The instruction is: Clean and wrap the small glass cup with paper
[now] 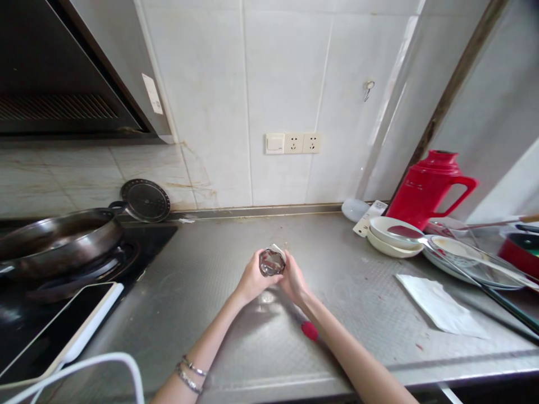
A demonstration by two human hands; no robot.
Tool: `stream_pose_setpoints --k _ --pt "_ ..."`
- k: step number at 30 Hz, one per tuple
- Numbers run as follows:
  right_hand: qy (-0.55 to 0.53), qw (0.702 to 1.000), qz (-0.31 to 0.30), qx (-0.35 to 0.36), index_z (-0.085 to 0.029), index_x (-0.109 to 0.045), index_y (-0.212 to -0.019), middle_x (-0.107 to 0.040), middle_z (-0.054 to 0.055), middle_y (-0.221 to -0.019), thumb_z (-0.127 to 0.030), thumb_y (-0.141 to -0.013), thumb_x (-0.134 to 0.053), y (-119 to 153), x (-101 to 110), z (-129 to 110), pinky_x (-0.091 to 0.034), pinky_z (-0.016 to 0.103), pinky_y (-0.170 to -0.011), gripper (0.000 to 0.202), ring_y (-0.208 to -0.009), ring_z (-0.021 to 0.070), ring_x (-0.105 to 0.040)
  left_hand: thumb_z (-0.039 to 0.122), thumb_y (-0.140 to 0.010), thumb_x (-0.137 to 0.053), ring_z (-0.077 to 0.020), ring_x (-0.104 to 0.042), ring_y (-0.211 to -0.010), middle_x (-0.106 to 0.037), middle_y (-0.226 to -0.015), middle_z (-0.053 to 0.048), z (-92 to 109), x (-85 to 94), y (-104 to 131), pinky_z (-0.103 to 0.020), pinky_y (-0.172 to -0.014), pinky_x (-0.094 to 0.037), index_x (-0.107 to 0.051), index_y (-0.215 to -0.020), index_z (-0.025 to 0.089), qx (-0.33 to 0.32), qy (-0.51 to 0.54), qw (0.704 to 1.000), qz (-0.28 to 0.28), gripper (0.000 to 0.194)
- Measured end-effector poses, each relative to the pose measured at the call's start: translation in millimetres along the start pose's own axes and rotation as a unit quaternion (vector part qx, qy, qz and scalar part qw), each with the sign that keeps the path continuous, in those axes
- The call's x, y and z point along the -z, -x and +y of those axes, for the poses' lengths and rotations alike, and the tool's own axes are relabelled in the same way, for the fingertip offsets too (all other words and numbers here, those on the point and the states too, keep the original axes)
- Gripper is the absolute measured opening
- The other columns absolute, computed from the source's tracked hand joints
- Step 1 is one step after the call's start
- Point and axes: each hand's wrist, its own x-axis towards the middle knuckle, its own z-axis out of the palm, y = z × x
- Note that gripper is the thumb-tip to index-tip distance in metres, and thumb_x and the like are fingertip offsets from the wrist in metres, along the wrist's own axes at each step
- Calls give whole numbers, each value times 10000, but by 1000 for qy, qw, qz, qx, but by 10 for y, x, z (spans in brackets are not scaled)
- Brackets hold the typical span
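Note:
A small clear glass jar (272, 263) with a dark rim is held above the steel counter (202, 314) near the middle of the view. My left hand (254, 278) wraps around its left side, thumb across the near edge. On the right, my right hand (293, 276) has its fingers bent against the jar and a whitish piece (277, 250) beside it; whether it grips one or both is unclear. Beside my right forearm lies a red-ended utensil (309, 330), partly hidden.
A pan (63, 241) sits on the black stove at left, with a phone (63, 331) and white cable in front. At right are stacked bowls (393, 238), a red thermos (425, 188), plates with utensils and a white napkin (440, 303).

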Motion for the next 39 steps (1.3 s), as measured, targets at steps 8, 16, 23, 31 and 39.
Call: stream_pose_setpoints --k 8,16,23,31,39 --pt "-51 998 26 2 -213 -630 -1121 -686 58 -1147 -555 -770 -583 57 -65 121 -490 397 -919 492 -1066 261 -626 336 -611 -794 -295 -545 -1165 -555 -1236 -166 -84 -157 43 -460 -999 -410 -366 -1269 164 15 3 995 96 804" --pt "-12 999 9 32 -228 -672 -1050 -695 37 -1118 -530 -809 -539 -163 257 -157 -431 410 -980 408 -1059 235 -623 279 -709 -717 -270 -507 -1235 -522 -1335 -157 -40 -18 -4 -439 -1065 -373 -398 -1295 180 -56 53 996 -48 675" --pt "-12 999 -37 -14 -208 -703 -971 -735 42 -974 -551 -778 -591 -75 180 -164 -426 413 -982 409 -973 224 -654 341 -577 -822 -283 -548 -1175 -575 -1279 -135 31 38 9 -428 -1027 -405 -437 -1292 185 -77 -37 995 -48 828" --pt "-2 999 -20 27 -213 -632 -1136 -678 62 -1152 -595 -777 -573 35 38 -9 -421 428 -996 527 -1107 254 -597 317 -539 -826 -263 -615 -1019 -616 -1109 -117 -18 -65 46 -400 -894 -480 -416 -1149 189 -56 -33 995 74 747" --pt "-83 996 -37 21 -275 -586 -1200 -639 10 -1222 -500 -798 -619 72 -7 132 -373 390 -1048 462 -1188 229 -536 300 -529 -829 -312 -549 -1144 -540 -1215 -169 -70 -133 40 -486 -980 -422 -315 -1284 155 -32 0 993 113 925"
